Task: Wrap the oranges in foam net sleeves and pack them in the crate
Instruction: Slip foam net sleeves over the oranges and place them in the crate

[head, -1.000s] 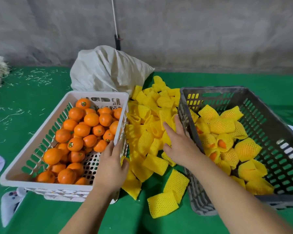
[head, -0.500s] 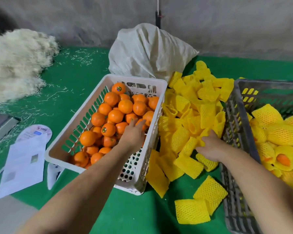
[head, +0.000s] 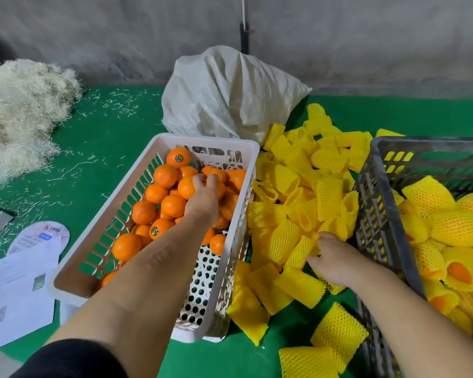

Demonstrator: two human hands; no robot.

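Left hand (head: pixel 204 197) reached deeper, fingertips hiding among oranges (head: pixel 172 204)

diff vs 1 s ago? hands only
Left hand went from the white basket rim forward onto the oranges, fingers curling on one. Right hand pulled back to the near foam sleeves, touching them. Basket, grey crate and sack unmoved.

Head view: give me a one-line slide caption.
Left hand reaches among oranges in the white basket; right hand rests on yellow sleeves beside the grey crate.
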